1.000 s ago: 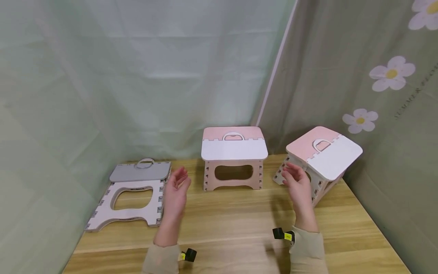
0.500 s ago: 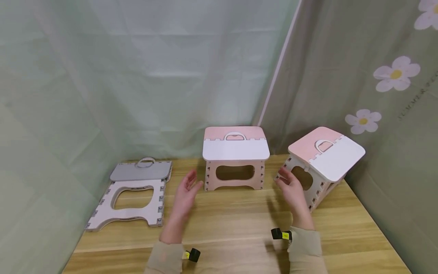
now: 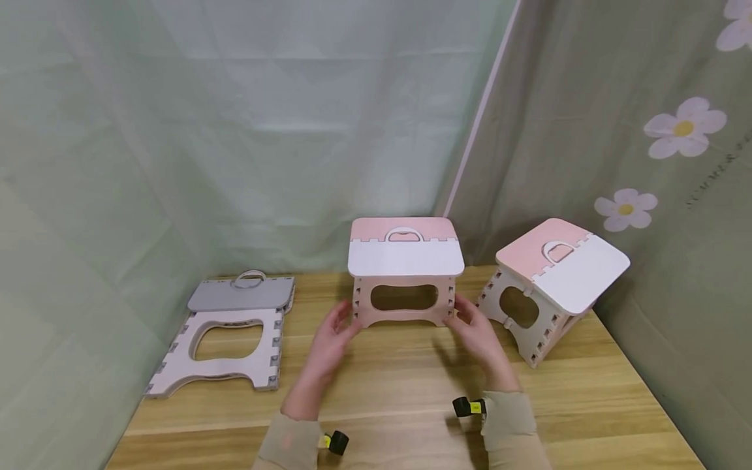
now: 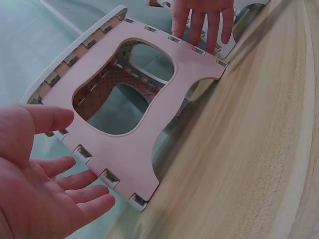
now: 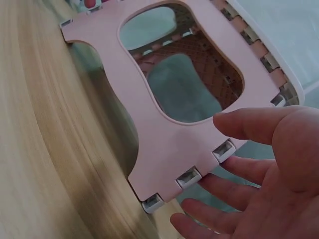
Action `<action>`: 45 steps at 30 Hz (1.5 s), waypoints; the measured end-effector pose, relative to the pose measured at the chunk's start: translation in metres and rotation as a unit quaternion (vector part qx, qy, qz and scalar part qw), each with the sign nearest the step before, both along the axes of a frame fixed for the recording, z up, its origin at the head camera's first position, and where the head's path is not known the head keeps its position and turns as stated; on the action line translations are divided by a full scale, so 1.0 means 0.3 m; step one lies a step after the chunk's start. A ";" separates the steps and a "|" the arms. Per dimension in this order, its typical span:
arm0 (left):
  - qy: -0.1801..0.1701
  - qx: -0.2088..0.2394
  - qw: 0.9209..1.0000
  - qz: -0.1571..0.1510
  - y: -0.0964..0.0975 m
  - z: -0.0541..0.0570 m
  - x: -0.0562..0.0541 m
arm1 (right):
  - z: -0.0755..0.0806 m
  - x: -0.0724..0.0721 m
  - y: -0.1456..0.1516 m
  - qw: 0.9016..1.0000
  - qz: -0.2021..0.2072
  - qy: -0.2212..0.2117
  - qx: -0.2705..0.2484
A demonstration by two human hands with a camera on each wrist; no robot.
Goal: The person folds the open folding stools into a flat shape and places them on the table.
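Note:
A pink and white folding step stool [image 3: 405,258] stands unfolded at the back middle of the table, its white handle upright on top. My left hand [image 3: 330,339] is beside its left leg, fingers spread and fairly straight. On the other side, my right hand [image 3: 477,333] reaches to the right leg with thumb toward the front panel. In the left wrist view, the left hand [image 4: 45,184] has its fingertips right at the hinged leg edge. The right wrist view has the right hand's fingers [image 5: 229,191] passing behind the opposite edge, the thumb overlapping the pink panel.
A second pink and white stool [image 3: 558,267] stands unfolded and angled at the right. On the left lies a folded grey and white stool [image 3: 235,297]. Pale green curtains [image 3: 305,130] hang close behind the wooden table [image 3: 405,398].
Both hands have moved inward toward the middle stool, the left one going right and the right one going left and away from the right stool. The stools stay in place.

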State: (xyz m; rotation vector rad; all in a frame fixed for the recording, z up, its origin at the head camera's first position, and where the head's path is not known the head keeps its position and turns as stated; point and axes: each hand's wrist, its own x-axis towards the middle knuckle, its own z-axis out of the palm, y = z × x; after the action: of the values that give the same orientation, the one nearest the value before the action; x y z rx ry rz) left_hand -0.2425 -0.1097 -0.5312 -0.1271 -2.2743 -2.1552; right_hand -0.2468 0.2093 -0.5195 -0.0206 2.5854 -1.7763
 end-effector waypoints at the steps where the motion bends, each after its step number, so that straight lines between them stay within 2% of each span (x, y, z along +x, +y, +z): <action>1: 0.000 -0.002 1.000 0.001 0.001 -0.001 0.001 | -0.002 0.001 -0.001 1.000 -0.003 0.000 0.001; 9: -0.007 -0.024 0.999 0.044 0.002 -0.015 0.016 | -0.020 0.016 0.002 1.000 0.012 0.000 -0.004; 14: 0.003 -0.060 0.996 0.061 -0.006 -0.021 0.011 | -0.027 0.009 0.010 1.000 0.022 -0.009 -0.002; 18: 0.007 -0.082 0.995 0.056 -0.014 -0.025 -0.007 | -0.031 0.000 0.013 0.999 0.039 -0.012 -0.001; 22: 0.008 -0.067 0.997 0.039 -0.017 -0.029 -0.025 | -0.048 -0.015 0.007 0.999 0.046 -0.002 0.001; 27: 0.003 -0.060 0.998 0.028 -0.013 -0.040 -0.025 | -0.068 -0.018 -0.006 0.999 0.038 0.002 0.007; 33: 0.017 -0.075 0.996 0.036 -0.010 -0.058 -0.022 | -0.075 -0.021 -0.032 1.000 0.009 -0.005 0.028; 40: 0.035 -0.157 0.985 0.055 -0.012 -0.062 -0.017 | -0.077 -0.027 -0.048 0.999 -0.005 -0.002 0.040; 45: 0.017 -0.149 0.987 0.054 -0.011 -0.067 -0.015 | -0.068 -0.016 -0.048 0.999 -0.004 -0.011 0.043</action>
State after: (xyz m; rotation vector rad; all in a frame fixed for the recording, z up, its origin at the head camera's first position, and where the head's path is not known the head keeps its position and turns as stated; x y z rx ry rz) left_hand -0.2471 -0.1131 -0.5514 -0.0397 -2.5028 -1.7391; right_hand -0.2515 0.1948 -0.5400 0.0115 2.6478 -1.6551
